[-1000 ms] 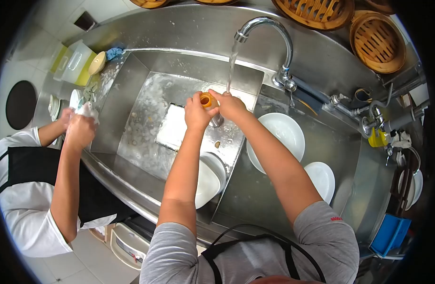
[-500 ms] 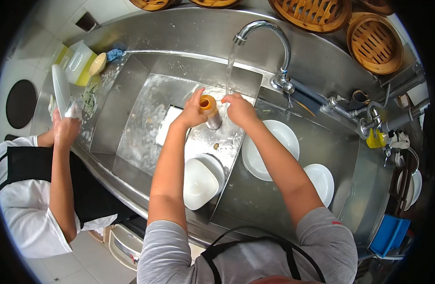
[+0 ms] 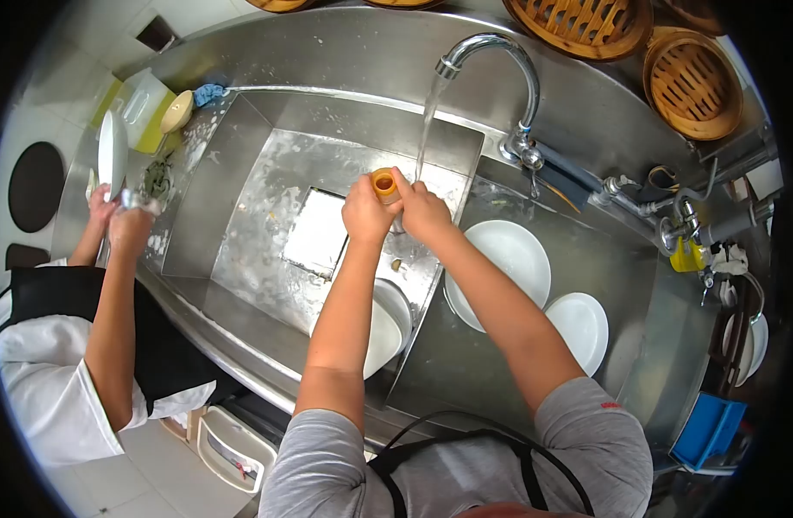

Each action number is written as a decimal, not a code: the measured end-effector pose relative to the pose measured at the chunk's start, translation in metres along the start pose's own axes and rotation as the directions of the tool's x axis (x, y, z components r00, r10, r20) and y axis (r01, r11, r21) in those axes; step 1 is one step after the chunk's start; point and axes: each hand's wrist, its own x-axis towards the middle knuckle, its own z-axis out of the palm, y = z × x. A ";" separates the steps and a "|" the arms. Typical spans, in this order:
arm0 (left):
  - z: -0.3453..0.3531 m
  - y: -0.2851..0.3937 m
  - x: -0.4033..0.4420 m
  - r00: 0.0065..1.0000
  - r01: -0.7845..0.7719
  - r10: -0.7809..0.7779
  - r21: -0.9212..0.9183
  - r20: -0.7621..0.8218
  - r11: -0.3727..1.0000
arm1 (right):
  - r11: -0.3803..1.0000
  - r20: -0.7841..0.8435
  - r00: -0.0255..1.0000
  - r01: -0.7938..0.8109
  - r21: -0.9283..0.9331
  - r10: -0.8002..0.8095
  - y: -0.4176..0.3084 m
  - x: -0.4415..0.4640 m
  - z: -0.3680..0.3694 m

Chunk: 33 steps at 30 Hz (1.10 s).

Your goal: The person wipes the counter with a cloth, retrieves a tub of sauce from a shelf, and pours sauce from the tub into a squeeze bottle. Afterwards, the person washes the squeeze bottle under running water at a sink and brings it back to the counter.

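My left hand [image 3: 368,209] is wrapped round the near left side of a small bottle with an orange-brown rim [image 3: 383,183]. Its round open mouth faces up toward me, and most of its body is hidden by my hands. On the other side my right hand [image 3: 425,210] closes against the same bottle, thumb near the rim. Running water [image 3: 427,125] falls from the curved tap [image 3: 491,43] just behind my right hand. Below my left forearm, partly covered by it, white bowls [image 3: 388,332] stand in the left basin [image 3: 241,250].
In the right basin [image 3: 491,363], a large white plate [image 3: 504,263] and a smaller white dish [image 3: 578,332] lie in water. A co-worker's hands [image 3: 120,220] hold a white plate [image 3: 112,155] at the left. Bamboo steamers [image 3: 694,82] stand behind the sink.
My right hand has moved in to grip the bottle, which was apart from it before. My left hand has shifted right and nearer. The co-worker's hands have moved slightly.
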 end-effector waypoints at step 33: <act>0.039 -0.047 0.001 0.990 0.123 -0.112 -0.903 0.084 0.412 | 0.492 0.119 0.991 -0.073 0.868 -0.063 0.013 0.021 -0.015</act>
